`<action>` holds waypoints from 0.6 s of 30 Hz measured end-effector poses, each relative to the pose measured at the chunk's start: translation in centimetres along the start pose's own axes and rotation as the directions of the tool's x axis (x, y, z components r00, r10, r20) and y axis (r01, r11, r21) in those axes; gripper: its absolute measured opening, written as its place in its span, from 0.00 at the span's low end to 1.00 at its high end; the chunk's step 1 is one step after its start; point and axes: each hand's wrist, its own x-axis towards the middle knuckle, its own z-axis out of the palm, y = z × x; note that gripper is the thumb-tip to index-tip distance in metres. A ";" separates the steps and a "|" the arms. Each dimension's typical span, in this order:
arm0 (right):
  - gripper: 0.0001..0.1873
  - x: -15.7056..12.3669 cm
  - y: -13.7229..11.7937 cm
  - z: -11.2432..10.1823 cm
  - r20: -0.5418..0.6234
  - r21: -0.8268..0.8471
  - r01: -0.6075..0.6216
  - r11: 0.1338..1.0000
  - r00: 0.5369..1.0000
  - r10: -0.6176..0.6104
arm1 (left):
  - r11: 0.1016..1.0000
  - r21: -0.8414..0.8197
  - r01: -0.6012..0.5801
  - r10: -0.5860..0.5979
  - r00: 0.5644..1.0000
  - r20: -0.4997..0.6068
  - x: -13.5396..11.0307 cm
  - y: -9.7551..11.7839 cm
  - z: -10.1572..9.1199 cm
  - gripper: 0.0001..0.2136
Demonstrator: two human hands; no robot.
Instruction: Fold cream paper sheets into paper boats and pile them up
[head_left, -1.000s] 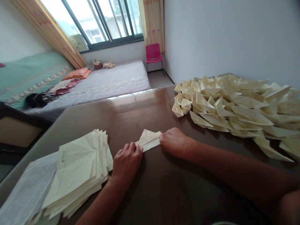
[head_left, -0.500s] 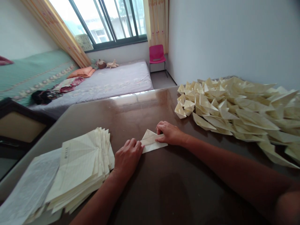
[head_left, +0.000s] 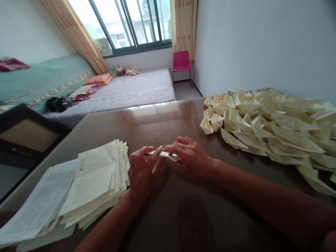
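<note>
Between my two hands is a folded sheet of paper (head_left: pixel 168 154), seen nearly edge-on as a pale strip, a little above the brown table. My left hand (head_left: pixel 144 169) grips its left end with thumb and fingers. At the other end, my right hand (head_left: pixel 190 155) has its fingers curled over the top edge and the thumb below. Much of the paper is hidden behind the fingers. To the left of my left hand lies a stack of lined paper sheets (head_left: pixel 97 178) with creases across the top one.
Many folded paper boats (head_left: pixel 262 122) are heaped on the table's right side by the wall. Greyish printed sheets (head_left: pixel 44 196) lie under the stack at left. Beyond the glossy table (head_left: pixel 157 122) are a bed (head_left: pixel 136 87) and a pink chair (head_left: pixel 181 62).
The paper was flat on the table with a triangular peak showing; now it is lifted and tilted edge-on. My hands have drawn closer together. The camera view has turned slightly left.
</note>
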 end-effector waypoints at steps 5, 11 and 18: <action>0.13 -0.1 -0.5 0.3 -0.108 0.084 0.039 0.996 0.994 -0.030 | 0.958 -0.288 0.014 0.008 0.997 0.075 0.2 0.0 -0.4 0.08; 0.12 -0.1 1.4 1.4 -0.054 0.357 -0.193 0.914 0.972 0.227 | 0.657 -0.496 0.568 -0.490 0.822 0.291 0.0 1.1 0.7 0.08; 0.07 -0.8 2.2 1.0 -0.044 -0.115 -0.152 0.982 0.988 0.148 | 0.891 -0.340 0.300 -0.310 0.950 0.024 0.2 -0.4 1.3 0.17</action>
